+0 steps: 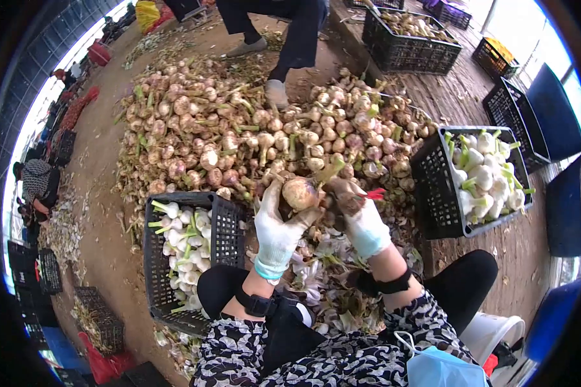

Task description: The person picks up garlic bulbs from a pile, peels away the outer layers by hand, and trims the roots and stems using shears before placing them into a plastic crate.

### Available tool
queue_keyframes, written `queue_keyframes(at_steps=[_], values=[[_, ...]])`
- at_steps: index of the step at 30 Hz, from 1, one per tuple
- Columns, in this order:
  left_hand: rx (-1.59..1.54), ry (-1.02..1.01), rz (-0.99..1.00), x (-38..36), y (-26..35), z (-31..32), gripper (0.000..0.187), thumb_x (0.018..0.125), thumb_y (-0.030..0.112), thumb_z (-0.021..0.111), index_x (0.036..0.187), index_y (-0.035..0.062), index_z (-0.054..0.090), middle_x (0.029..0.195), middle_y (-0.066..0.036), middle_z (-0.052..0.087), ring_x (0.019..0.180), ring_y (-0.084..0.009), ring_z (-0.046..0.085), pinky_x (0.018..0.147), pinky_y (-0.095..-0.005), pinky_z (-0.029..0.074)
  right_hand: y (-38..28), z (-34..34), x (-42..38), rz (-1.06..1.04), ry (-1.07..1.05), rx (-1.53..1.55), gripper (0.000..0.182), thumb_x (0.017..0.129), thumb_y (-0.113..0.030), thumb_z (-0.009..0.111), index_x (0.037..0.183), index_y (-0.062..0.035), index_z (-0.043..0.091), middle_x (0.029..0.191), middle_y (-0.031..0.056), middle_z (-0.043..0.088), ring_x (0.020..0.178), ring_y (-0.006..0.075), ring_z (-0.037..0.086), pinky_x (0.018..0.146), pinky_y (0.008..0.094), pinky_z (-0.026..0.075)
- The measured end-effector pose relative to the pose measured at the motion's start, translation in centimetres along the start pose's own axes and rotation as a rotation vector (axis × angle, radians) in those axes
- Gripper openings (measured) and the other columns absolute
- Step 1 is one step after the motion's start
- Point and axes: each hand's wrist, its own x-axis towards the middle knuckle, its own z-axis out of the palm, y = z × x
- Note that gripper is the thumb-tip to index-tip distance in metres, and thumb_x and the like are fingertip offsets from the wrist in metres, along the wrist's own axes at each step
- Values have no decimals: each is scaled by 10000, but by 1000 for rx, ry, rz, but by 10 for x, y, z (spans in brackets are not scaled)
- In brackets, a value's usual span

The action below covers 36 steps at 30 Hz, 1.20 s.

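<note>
My left hand (279, 233), in a white glove with a soiled palm, holds an unpeeled garlic bulb (300, 193) between thumb and fingers. The bulb's green-brown stem (329, 169) points up and to the right. My right hand (363, 222), also gloved and dirty at the fingertips, is closed close beside the bulb. A small red object (373, 193) sticks out of its fingers; the rest of it is hidden, so its kind cannot be told. Below my hands lie loose garlic skins (313, 274). Beyond them spreads a large heap of unpeeled garlic (206, 129).
Black crates of cleaned white garlic stand at my left (226, 242) and right (436, 187). Another person's shoe (276, 94) rests in the heap. A filled black crate (410, 55) stands at the back. A white bucket (497, 332) sits by my right leg.
</note>
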Motion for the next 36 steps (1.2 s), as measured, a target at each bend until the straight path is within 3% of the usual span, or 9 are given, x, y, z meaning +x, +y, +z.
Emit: queue_keyframes(at_steps=[2,3,9,13,16,19,30,32,36], values=[[426,-115,312,0,-1,-2,641,679,28,793,1228,-43,469,1137,-80,560,1016,-165,555,902,-295,461,-18,14,8,-121,56,-427,278,882,-80,533,1142,16,533,1025,92,635,916,160,592,810,286,468],[462,-93,390,1,-1,0,654,653,30,808,1219,-31,487,1141,-77,543,1035,-169,542,916,-296,450,-45,31,10,93,92,-168,271,784,15,533,1052,-2,572,946,81,647,857,131,580,775,262,466],[573,-62,490,0,-2,-1,736,547,59,851,1204,0,524,1117,-153,540,1014,-294,552,882,-362,463,5,1,19,-29,63,-276,177,687,34,542,854,-22,555,746,13,574,715,80,476,624,249,422],[652,-50,531,1,-5,0,727,535,80,858,1184,8,538,1123,-167,545,1011,-316,556,874,-374,466,-17,-1,16,12,-19,-232,144,675,-5,574,815,-40,585,697,56,581,657,165,530,590,297,425],[643,-55,543,1,-3,1,693,587,114,850,1190,-16,533,1139,-102,521,1014,-234,556,882,-321,462,3,-4,36,-718,-129,-1103,195,719,-46,606,911,-59,641,729,77,615,670,220,573,609,343,449],[657,-34,542,0,7,3,674,541,48,848,1151,5,565,1132,-134,544,997,-269,578,865,-332,484,-4,0,26,-238,-52,-359,59,771,-69,641,798,-43,595,652,12,569,619,92,475,555,276,404],[816,-115,749,-8,-2,6,682,545,37,844,1168,33,567,1135,-152,532,1013,-253,580,853,-330,488,-17,-15,14,222,-55,-12,134,797,-51,512,877,-13,613,706,-37,531,664,58,438,579,236,380],[634,-137,519,-8,4,14,647,563,53,837,1149,7,566,1083,-126,557,985,-224,583,833,-322,492,-18,-7,12,160,-2,120,211,782,-10,478,938,-22,619,755,-23,569,690,71,476,612,240,405],[-308,-118,-289,-5,-9,5,344,941,300,502,1046,-16,589,996,-76,610,919,-173,585,858,-301,465,-9,-6,3,-98,53,-414,274,762,43,477,997,-12,609,821,93,640,768,127,550,721,280,459]])
